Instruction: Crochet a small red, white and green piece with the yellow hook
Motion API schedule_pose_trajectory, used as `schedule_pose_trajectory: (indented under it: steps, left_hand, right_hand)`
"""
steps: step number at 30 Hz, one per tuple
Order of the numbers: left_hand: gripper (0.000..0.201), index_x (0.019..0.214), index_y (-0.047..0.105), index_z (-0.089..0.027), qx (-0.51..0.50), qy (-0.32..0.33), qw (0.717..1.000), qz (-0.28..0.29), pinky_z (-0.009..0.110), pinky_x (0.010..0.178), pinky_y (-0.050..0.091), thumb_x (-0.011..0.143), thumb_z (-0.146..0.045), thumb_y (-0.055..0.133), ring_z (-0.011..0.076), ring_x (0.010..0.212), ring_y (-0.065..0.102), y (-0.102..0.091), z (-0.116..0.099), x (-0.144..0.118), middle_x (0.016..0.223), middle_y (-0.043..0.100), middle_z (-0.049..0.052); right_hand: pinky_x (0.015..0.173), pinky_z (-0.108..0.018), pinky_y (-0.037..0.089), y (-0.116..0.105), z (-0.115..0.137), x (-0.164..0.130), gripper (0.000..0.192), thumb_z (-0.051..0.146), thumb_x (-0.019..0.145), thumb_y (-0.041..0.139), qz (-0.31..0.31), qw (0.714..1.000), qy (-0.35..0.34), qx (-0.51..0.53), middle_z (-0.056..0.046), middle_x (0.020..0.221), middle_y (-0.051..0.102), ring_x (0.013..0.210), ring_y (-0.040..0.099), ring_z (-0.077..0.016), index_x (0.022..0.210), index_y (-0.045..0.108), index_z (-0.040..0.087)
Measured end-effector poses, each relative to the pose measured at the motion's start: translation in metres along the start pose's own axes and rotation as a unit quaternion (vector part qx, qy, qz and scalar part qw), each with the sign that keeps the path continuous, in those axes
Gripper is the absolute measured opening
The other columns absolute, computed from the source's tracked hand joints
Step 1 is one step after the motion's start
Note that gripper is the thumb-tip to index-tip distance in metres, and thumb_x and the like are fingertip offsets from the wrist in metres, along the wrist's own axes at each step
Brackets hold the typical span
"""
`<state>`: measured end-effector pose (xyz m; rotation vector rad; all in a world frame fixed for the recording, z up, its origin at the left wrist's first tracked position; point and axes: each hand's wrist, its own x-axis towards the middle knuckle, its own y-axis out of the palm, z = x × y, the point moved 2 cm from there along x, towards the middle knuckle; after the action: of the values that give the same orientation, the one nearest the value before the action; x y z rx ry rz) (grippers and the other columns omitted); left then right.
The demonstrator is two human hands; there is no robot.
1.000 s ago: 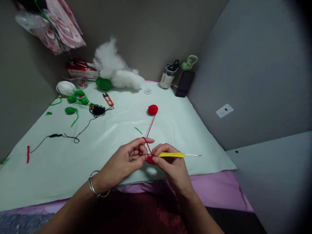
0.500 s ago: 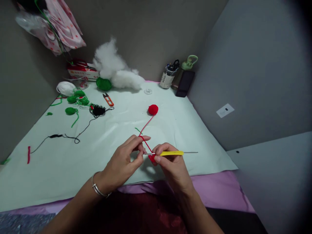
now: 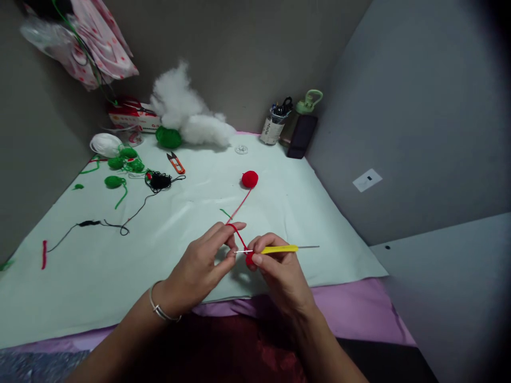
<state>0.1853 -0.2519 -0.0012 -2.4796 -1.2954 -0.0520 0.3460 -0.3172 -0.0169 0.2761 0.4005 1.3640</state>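
Observation:
In my right hand [image 3: 281,266] is a crochet hook [image 3: 279,249] with a yellow handle, its thin metal tip pointing left. A small red crocheted piece [image 3: 249,259] sits by the right fingertips, under the hook's shaft. Red yarn [image 3: 239,236] runs from that piece over the raised index finger of my left hand [image 3: 205,260]. The left thumb and another finger pinch together at the hook's tip. From the left hand the strand continues to a red yarn ball [image 3: 249,179] farther back on the table.
Orange thread snips [image 3: 176,163], a black yarn tangle [image 3: 159,181] and green yarn balls [image 3: 114,182] lie left on the pale cloth [image 3: 319,213]. White stuffing [image 3: 191,114] is piled against the back wall. A pen holder [image 3: 272,130] and a phone [image 3: 302,137] stand back right.
The hook and the red piece have shifted slightly between my fingers, and the hook's tail end sits a little farther left. Both hands keep nearly the same pose.

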Motion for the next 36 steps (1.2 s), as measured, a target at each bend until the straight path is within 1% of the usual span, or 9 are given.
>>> schedule_pose_trajectory:
  steps: [2, 7, 12, 15, 18, 22, 27, 30, 36]
  left_hand:
    - [0.038, 0.13, 0.067, -0.023, 0.0, -0.004, 1.0, -0.014, 0.039, 0.088, 0.053, 0.093, -0.017, 0.06, 0.0197, 0.089, 0.064, -0.001, 0.001, -0.001, 0.092, 0.065, 0.003]
    - [0.041, 0.133, 0.065, -0.024, -0.152, -0.085, 0.985, 0.002, 0.04, 0.096, 0.055, 0.092, -0.022, 0.064, 0.0222, 0.102, 0.068, 0.007, 0.001, -0.004, 0.108, 0.069, 0.006]
    - [0.036, 0.126, 0.069, -0.025, -0.189, -0.104, 0.975, -0.062, 0.041, 0.106, 0.051, 0.091, -0.027, 0.073, 0.022, 0.11, 0.065, 0.008, 0.004, -0.005, 0.111, 0.068, 0.005]
    - [0.043, 0.131, 0.067, -0.027, -0.252, -0.121, 0.959, -0.043, 0.038, 0.107, 0.05, 0.089, -0.026, 0.078, 0.0216, 0.116, 0.065, 0.01, 0.004, -0.006, 0.12, 0.07, 0.005]
    - [0.045, 0.13, 0.068, -0.027, -0.306, -0.127, 0.943, -0.022, 0.035, 0.098, 0.054, 0.087, -0.026, 0.08, 0.0193, 0.103, 0.068, 0.014, 0.002, -0.005, 0.108, 0.072, 0.004]
    - [0.032, 0.119, 0.074, -0.024, -0.298, -0.127, 0.943, -0.073, 0.031, 0.081, 0.056, 0.088, -0.029, 0.079, 0.0151, 0.08, 0.065, 0.017, 0.003, -0.005, 0.086, 0.067, 0.0]
    - [0.026, 0.113, 0.075, -0.023, -0.35, -0.13, 0.921, -0.109, 0.028, 0.087, 0.054, 0.088, -0.025, 0.08, 0.0143, 0.087, 0.065, 0.02, 0.003, -0.004, 0.089, 0.069, 0.001]
    - [0.026, 0.109, 0.075, -0.021, -0.38, -0.13, 0.906, -0.133, 0.027, 0.084, 0.054, 0.084, -0.022, 0.082, 0.0133, 0.082, 0.064, 0.022, 0.001, -0.004, 0.082, 0.066, -0.001]
    - [0.028, 0.115, 0.074, -0.024, -0.381, -0.118, 0.911, -0.105, 0.028, 0.089, 0.054, 0.088, -0.023, 0.08, 0.0146, 0.09, 0.065, 0.028, 0.002, -0.006, 0.09, 0.066, 0.0]
  right_hand:
    - [0.064, -0.025, 0.045, 0.0, 0.0, 0.001, 0.021, 0.027, 0.072, 0.09, -0.01, 1.0, -0.001, 0.011, 0.003, 0.074, 0.066, 0.065, 0.055, -0.0113, 0.076, 0.071, 0.022]
    - [0.068, -0.025, 0.046, 0.0, -0.001, 0.0, 0.018, 0.027, 0.074, 0.09, -0.021, 1.0, -0.018, -0.013, 0.002, 0.079, 0.068, 0.07, 0.057, -0.0117, 0.078, 0.072, 0.022]
    - [0.068, -0.024, 0.046, -0.002, -0.002, -0.001, 0.017, 0.026, 0.077, 0.089, -0.027, 0.999, -0.04, -0.016, 0.003, 0.079, 0.068, 0.069, 0.057, -0.0109, 0.08, 0.072, 0.023]
    - [0.066, -0.024, 0.046, 0.0, -0.001, -0.001, 0.018, 0.027, 0.076, 0.089, -0.026, 0.999, -0.047, -0.004, 0.003, 0.078, 0.067, 0.068, 0.057, -0.0108, 0.078, 0.071, 0.023]
    - [0.065, -0.026, 0.046, 0.003, 0.002, 0.0, 0.021, 0.028, 0.073, 0.09, -0.032, 0.998, -0.052, 0.006, 0.003, 0.076, 0.066, 0.066, 0.056, -0.0119, 0.077, 0.07, 0.023]
    - [0.065, -0.027, 0.047, 0.006, 0.003, -0.001, 0.022, 0.028, 0.073, 0.089, -0.038, 0.998, -0.058, 0.01, 0.002, 0.077, 0.066, 0.065, 0.056, -0.0122, 0.077, 0.068, 0.023]
    - [0.066, -0.027, 0.047, 0.008, 0.001, 0.0, 0.022, 0.029, 0.075, 0.088, -0.05, 0.996, -0.072, 0.011, 0.003, 0.079, 0.066, 0.066, 0.056, -0.0117, 0.079, 0.067, 0.024]
    - [0.066, -0.027, 0.047, 0.008, -0.001, 0.0, 0.021, 0.029, 0.075, 0.088, -0.063, 0.995, -0.082, 0.016, 0.003, 0.078, 0.066, 0.067, 0.058, -0.0125, 0.079, 0.068, 0.024]
    - [0.072, -0.027, 0.05, 0.006, -0.004, -0.002, 0.014, 0.026, 0.081, 0.086, -0.087, 0.986, -0.138, -0.037, 0.002, 0.084, 0.068, 0.077, 0.062, -0.0144, 0.082, 0.072, 0.025]
